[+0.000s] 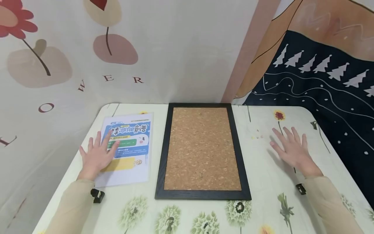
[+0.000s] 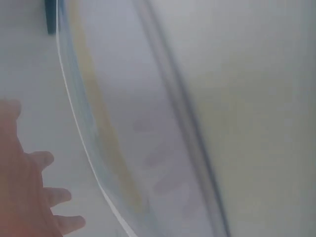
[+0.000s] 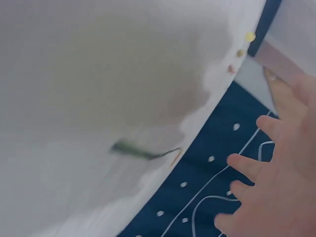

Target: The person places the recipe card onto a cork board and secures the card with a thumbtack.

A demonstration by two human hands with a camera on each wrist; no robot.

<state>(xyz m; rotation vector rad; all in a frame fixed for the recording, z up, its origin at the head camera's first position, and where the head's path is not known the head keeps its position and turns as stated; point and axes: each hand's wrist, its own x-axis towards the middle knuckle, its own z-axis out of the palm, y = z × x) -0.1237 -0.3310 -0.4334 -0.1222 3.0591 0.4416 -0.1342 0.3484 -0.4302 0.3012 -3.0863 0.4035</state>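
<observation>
In the head view, a cork board (image 1: 204, 149) in a black frame lies flat at the middle of the table. To its left is a printed sheet (image 1: 143, 175) with blue, green and yellow blocks and Chinese lettering, which looks glossy. My left hand (image 1: 96, 157), fingers spread, is over the sheet's left part; it holds nothing. My right hand (image 1: 293, 151), also spread and holding nothing, is over the table to the right of the board. Between the board and my right hand lie several tiny coloured pieces (image 1: 257, 137), too small to identify in the head view.
The table (image 1: 263, 182) wears a pale cloth printed with flowers. Behind it hangs a light curtain (image 1: 181, 52) with flower shapes and letters. A dark cloth with white trees (image 1: 330, 84) hangs at the right. Black wrist straps (image 1: 97, 195) show at both sleeves.
</observation>
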